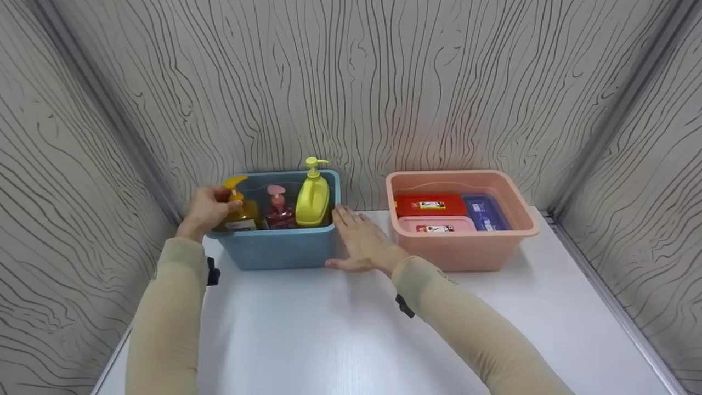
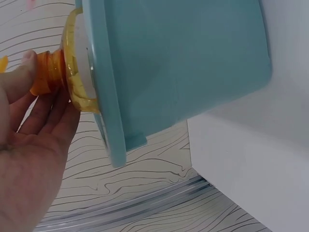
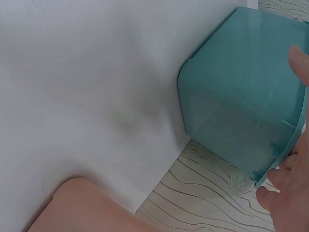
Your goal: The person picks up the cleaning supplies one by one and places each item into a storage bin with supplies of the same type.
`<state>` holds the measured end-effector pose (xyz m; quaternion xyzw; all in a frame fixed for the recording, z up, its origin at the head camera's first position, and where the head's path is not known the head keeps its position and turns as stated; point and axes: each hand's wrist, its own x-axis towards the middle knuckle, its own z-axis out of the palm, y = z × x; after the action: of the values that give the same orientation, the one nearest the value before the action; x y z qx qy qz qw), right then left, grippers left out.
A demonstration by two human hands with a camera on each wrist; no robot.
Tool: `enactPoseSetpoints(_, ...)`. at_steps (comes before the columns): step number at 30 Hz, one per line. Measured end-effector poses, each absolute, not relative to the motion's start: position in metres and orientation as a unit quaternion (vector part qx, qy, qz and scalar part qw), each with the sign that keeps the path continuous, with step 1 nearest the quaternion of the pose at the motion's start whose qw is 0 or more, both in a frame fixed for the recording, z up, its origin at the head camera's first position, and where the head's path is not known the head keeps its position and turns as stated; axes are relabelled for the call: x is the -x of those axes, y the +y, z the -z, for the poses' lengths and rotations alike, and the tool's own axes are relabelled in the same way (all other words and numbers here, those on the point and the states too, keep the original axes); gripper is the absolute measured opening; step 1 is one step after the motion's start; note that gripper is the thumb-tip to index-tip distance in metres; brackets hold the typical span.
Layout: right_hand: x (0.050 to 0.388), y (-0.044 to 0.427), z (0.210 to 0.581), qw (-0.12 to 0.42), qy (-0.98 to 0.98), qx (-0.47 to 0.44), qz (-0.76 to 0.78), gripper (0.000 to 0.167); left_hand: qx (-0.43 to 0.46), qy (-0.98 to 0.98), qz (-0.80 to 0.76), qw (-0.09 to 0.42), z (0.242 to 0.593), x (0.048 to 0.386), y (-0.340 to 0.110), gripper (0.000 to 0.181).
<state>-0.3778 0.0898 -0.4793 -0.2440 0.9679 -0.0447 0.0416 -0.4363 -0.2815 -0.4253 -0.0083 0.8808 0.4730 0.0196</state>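
My left hand [image 1: 205, 211] grips the orange neck of a yellow pump bottle [image 1: 248, 211], which stands at the left end of a blue bin [image 1: 279, 249]. In the left wrist view, the thumb and fingers close around the orange neck [image 2: 48, 72] just above the bin's rim. A dark pink pump bottle [image 1: 279, 214] and a bright yellow pump bottle [image 1: 312, 200] stand in the same bin. My right hand [image 1: 362, 238] lies with extended fingers against the bin's right side. In the right wrist view, its fingertips [image 3: 277, 179] are at the rim; part of that hand is cut off.
To the right, a pink bin [image 1: 449, 252] holds a red-lidded box [image 1: 408, 204], a pink-lidded box [image 1: 406, 224] and a blue-lidded box [image 1: 485, 211]. Both bins stand at the back of a white table [image 1: 307, 340], before a wood-grain patterned wall [image 1: 362, 82]. Side panels flank the table.
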Motion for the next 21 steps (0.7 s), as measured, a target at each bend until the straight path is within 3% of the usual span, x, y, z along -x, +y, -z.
enactPoseSetpoints(10,0.392,0.099,0.472,0.054,0.967,0.246,0.024,0.122,-0.014,0.897,-0.441,-0.009,0.424,0.44,-0.27,0.048)
enactPoseSetpoints(21,0.387,0.142,0.442,0.048,0.966,0.238,0.084,0.098,-0.017,0.951,-0.307,-0.041,0.398,0.408,-0.261,0.062)
